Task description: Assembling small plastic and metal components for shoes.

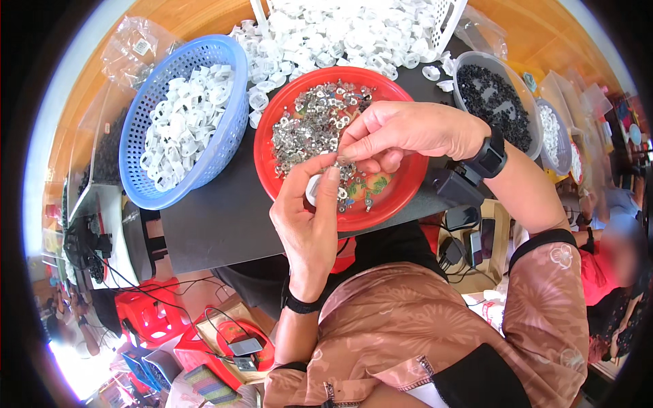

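Over a round red tray [264, 151] my two hands meet at the fingertips. My left hand [307, 221] is closed, with a white plastic piece [312, 191] held against its fingers. Thumb and forefinger of my right hand [416, 130] pinch a small metal part [345, 160] right at the left fingertips; its exact shape is mostly hidden. Many small silvery metal parts [299, 139] lie heaped in the tray, thickest on its far left side. A few are scattered nearer to me, on a printed pattern in the tray's bottom.
A blue basket [129, 146] of white plastic pieces stands left of the tray. Behind it lies a large pile of white pieces [340, 37]. To the right is a tub [537, 112] of black parts. A black box-like device [457, 187] sits by my right forearm.
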A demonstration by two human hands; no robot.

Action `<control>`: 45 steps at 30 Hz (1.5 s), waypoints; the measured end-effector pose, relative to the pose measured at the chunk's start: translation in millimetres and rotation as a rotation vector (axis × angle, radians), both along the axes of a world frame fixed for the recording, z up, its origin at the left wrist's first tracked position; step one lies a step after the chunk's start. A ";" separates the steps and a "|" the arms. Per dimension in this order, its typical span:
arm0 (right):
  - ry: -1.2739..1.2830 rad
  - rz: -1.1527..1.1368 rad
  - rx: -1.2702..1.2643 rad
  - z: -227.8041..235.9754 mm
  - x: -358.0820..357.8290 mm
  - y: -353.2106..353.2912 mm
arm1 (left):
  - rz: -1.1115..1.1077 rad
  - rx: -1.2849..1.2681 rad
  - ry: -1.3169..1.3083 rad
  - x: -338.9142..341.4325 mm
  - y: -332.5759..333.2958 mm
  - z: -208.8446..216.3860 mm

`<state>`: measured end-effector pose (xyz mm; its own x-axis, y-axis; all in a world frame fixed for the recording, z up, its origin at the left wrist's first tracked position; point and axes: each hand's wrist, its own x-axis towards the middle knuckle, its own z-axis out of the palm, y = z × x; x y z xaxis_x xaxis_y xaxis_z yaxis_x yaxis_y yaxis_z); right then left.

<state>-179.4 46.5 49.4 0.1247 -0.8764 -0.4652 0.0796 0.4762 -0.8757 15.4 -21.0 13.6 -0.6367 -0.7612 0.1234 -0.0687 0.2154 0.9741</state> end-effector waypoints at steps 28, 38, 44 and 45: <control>0.378 -0.276 -0.600 -0.7 33.0 15.3 | -0.227 0.976 0.442 6.6 -10.0 -3.7; 0.796 -0.167 -0.840 -1.0 34.8 13.5 | -0.247 0.973 0.418 5.2 -8.9 -1.7; 0.729 -0.194 -0.784 5.0 38.2 16.2 | -0.335 0.961 0.490 7.4 -12.8 -5.7; 0.707 -0.182 -0.778 6.2 38.4 16.2 | -0.334 0.961 0.490 8.2 -13.4 -5.1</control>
